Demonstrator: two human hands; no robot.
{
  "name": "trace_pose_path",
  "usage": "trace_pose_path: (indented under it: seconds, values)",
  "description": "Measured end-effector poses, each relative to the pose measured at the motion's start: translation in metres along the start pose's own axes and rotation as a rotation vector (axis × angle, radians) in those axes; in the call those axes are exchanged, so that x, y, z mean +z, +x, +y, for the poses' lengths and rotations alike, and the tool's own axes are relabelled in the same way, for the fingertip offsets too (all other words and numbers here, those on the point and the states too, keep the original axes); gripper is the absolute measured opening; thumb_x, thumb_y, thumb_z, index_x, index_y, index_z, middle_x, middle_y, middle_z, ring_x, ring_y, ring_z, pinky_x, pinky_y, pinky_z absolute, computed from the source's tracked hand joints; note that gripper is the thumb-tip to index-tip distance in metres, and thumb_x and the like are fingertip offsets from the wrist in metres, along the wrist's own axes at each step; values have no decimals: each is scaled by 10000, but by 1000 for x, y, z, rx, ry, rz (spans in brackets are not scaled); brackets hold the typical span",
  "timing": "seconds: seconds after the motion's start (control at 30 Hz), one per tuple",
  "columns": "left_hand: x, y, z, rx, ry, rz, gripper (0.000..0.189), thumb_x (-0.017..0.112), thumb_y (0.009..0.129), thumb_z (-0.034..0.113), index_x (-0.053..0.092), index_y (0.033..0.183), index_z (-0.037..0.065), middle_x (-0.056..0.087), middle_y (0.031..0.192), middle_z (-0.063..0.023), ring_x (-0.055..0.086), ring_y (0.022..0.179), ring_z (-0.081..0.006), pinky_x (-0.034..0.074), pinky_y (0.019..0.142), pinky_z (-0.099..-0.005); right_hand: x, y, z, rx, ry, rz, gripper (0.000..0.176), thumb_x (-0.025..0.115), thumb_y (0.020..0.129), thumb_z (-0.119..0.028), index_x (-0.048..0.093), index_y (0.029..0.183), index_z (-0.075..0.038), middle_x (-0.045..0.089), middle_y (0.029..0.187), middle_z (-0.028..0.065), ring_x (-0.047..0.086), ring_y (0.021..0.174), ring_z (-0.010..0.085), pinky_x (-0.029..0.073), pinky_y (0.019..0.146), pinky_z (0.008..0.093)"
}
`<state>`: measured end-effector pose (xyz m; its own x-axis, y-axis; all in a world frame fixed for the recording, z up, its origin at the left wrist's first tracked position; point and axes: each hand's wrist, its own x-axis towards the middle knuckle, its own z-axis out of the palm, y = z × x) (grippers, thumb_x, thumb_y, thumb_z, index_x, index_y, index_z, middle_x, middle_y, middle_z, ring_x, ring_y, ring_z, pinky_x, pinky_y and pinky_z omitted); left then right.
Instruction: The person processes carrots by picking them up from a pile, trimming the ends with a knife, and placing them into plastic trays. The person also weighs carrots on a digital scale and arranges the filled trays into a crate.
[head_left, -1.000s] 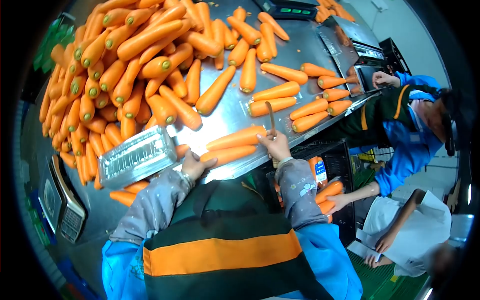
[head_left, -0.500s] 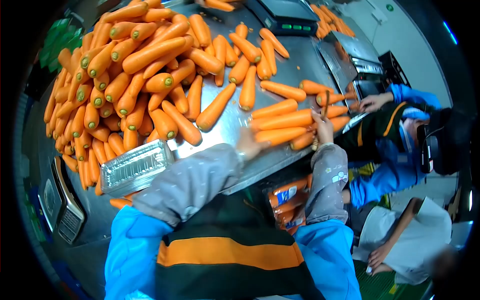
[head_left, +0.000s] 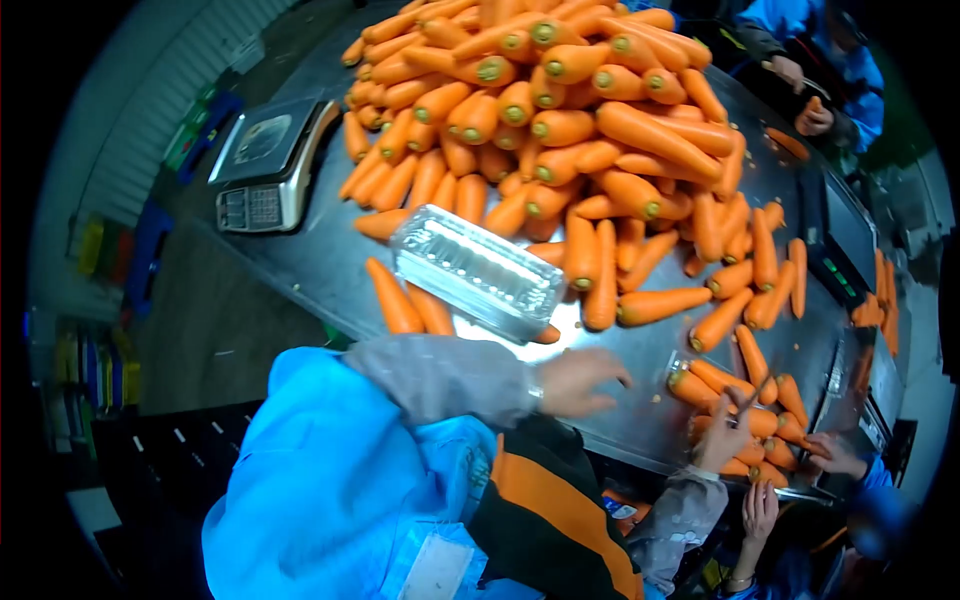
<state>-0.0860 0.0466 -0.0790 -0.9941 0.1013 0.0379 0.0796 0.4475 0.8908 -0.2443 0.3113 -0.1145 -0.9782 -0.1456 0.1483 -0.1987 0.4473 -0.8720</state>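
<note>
My left hand [head_left: 580, 383], in a grey sleeve cuff, is over the metal table near its front edge, fingers stretched out and holding nothing. Just beyond it lies a stack of clear plastic trays [head_left: 480, 275]. My right hand [head_left: 722, 437] is closed around a thin, dark knife-like tool [head_left: 748, 398], partly hidden by the fingers. Beneath and around that hand are several carrots [head_left: 720, 378] grouped close together; a bit of clear plastic shows at their left end. A large heap of carrots [head_left: 560, 125] covers the middle of the table.
A digital scale [head_left: 262, 165] stands at the table's left corner, and a dark scale [head_left: 838, 235] at the right. A co-worker's hands [head_left: 762, 510] are close beside my right hand. Another person [head_left: 815, 75] works at the far right. The table edge [head_left: 300, 290] runs in front of me.
My view has turned left. My left hand has left the grouped carrots and moved toward the tray stack. My right hand stays by the carrots with the tool.
</note>
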Motion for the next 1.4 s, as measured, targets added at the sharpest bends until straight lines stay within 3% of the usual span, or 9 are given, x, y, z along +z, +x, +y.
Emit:
trace_pose_path:
  seconds: [0.1,0.2,0.3,0.73,0.9,1.0,1.07,1.27,1.4]
  values:
    - [-87,-67,-5,-21,563,197,395,685,727,167,551,1087,74,554,1080,-129,525,1047,-333,388,943,-408,65,-36,-56,-60,65,-369,168,621,835,-50,613,996,-4,621,862,51,526,646,107,433,595,230]
    - [-134,-113,-30,-249,1084,209,307,672,709,161,594,1000,103,581,968,-99,559,964,-282,337,977,-414,114,-54,-125,-355,44,-562,278,674,763,-55,605,1020,24,619,927,137,612,820,236,464,723,287]
    - [-164,-110,-37,-268,1084,124,92,623,664,64,598,745,101,596,757,-33,595,854,-199,358,949,-396,158,-64,-170,-468,130,-673,314,687,757,-71,598,1041,30,614,977,164,617,888,290,473,762,307]
    - [-172,-123,-57,57,979,346,65,596,639,82,542,675,87,539,704,-41,580,745,-203,394,887,-368,216,-99,-195,-507,-139,-558,212,663,737,-7,632,946,-20,617,881,154,611,759,330,483,666,363]
    - [-185,-129,-46,121,794,313,194,731,620,142,628,778,96,599,784,-34,590,807,-200,391,905,-390,216,-105,-211,-453,-160,-439,138,658,737,18,626,861,-32,572,804,124,584,687,289,467,603,333]
    - [-212,-136,-16,315,663,679,247,742,663,144,662,888,83,627,811,-60,595,858,-199,414,891,-385,205,-99,-202,-486,-37,-282,86,644,756,33,600,818,-7,558,753,89,565,648,195,451,571,296]
    - [-240,-148,-33,130,502,989,200,690,759,160,674,949,103,631,798,-60,602,805,-220,448,815,-360,174,-92,-187,-355,53,-158,58,632,795,26,589,829,10,571,766,50,512,571,113,419,511,247]
    - [-245,-198,-155,-1234,-1047,907,836,605,697,718,555,1063,-33,609,870,-104,643,855,-230,532,698,-296,54,-102,-71,207,116,17,7,597,862,-34,594,859,-29,556,755,7,369,453,12,251,379,182]
    - [-227,-169,-184,-1040,-1231,826,735,637,718,660,561,1087,30,638,963,-145,648,886,-256,553,688,-356,35,-120,-12,-61,-196,-182,113,642,778,30,604,877,-10,595,795,15,555,697,100,430,648,210]
